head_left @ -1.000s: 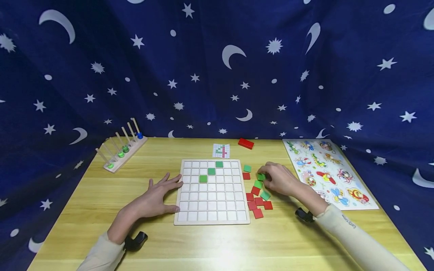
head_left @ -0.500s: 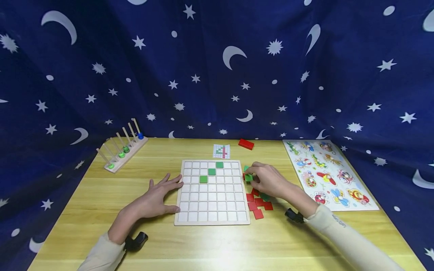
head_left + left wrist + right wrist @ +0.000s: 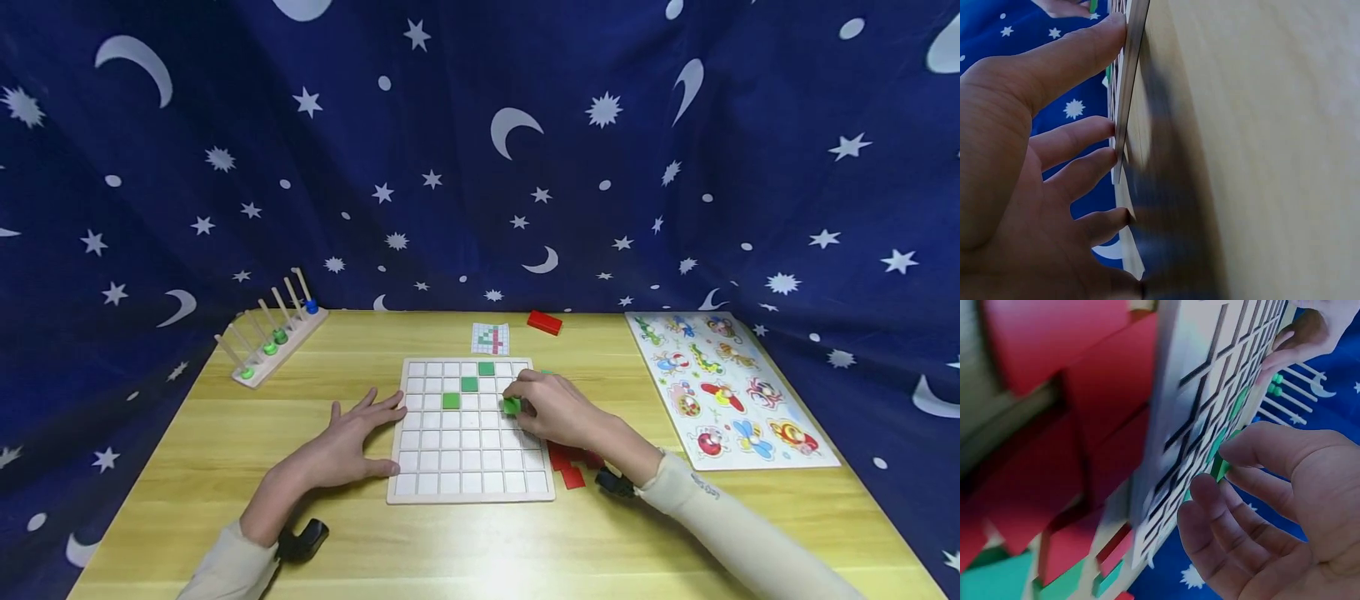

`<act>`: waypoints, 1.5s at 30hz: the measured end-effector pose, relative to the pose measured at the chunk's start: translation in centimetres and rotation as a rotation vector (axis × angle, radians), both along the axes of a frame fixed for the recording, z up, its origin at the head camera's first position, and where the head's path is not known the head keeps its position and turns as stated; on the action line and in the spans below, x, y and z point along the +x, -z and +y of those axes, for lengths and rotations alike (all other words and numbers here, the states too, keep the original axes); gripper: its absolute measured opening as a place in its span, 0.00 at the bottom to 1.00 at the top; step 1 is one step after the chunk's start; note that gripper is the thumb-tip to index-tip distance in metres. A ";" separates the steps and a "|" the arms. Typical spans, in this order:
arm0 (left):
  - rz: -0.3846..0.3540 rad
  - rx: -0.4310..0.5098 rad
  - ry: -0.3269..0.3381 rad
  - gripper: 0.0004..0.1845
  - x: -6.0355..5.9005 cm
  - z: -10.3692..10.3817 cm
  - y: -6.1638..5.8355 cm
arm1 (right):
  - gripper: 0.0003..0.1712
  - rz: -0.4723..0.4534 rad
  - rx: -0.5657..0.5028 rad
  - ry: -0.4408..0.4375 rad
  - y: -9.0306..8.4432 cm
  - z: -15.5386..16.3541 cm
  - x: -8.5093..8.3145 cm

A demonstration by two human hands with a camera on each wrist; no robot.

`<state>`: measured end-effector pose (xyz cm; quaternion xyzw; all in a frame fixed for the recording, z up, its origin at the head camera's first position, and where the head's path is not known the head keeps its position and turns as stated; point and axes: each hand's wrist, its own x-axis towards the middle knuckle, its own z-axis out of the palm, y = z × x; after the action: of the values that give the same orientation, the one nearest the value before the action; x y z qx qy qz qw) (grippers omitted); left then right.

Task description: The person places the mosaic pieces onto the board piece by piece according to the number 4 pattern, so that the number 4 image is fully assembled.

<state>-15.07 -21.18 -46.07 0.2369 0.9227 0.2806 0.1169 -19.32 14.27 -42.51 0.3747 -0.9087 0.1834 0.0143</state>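
A white grid board (image 3: 438, 461) lies on the table, with green square tiles in a diagonal run of cells, one of them a green tile (image 3: 451, 401). Over the board's right side, my right hand (image 3: 558, 410) pinches another green tile (image 3: 512, 406) between thumb and fingers. In the right wrist view that tile (image 3: 1220, 467) is close to the grid surface; whether it touches cannot be told. My left hand (image 3: 341, 446) rests at the board's left edge, fingers spread. The left wrist view shows its thumb and some fingertips against the board's side (image 3: 1127, 94).
Red tiles (image 3: 573, 477) lie loose right of the board, partly hidden by my right arm. Behind it are a small pattern card (image 3: 491, 339) and a red block (image 3: 544, 322). A peg rack (image 3: 281, 350) stands far left. A picture puzzle board (image 3: 731, 387) lies at right.
My right hand has carried a green tile leftward from the loose pile to over the board. The left hand stays at the board's edge.
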 end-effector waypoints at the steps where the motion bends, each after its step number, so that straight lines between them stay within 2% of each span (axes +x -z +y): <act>1: 0.000 0.000 0.000 0.43 0.0 0.0 0.0 | 0.16 0.001 -0.003 -0.005 0.0 -0.3 0.0; 6: 0.010 -0.001 0.001 0.43 0.1 -0.1 0.1 | 0.18 0.011 0.004 -0.015 0.0 -2.2 0.1; 11: 0.005 -0.007 -0.009 0.43 0.2 -0.4 0.2 | 0.18 -0.022 0.005 -0.059 0.3 -4.5 0.3; 17: 0.009 0.002 -0.006 0.43 0.3 -0.4 0.5 | 0.18 -0.011 0.003 -0.111 0.8 -6.8 0.2; 27: 0.026 0.001 -0.003 0.43 0.3 -0.6 0.7 | 0.14 -0.007 0.038 -0.176 1.1 -9.5 -0.1; 32: 0.025 0.005 -0.002 0.43 0.2 -0.5 0.6 | 0.08 -0.006 0.065 -0.210 1.0 -10.5 -0.3; 45: 0.026 -0.011 0.005 0.43 0.0 -0.4 0.3 | 0.05 -0.041 0.107 -0.189 0.3 -11.5 -0.9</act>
<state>-15.10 -21.59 -46.36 0.2421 0.9252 0.2719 0.1068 -20.22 2.75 -42.80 0.4550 -0.8780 0.1430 -0.0414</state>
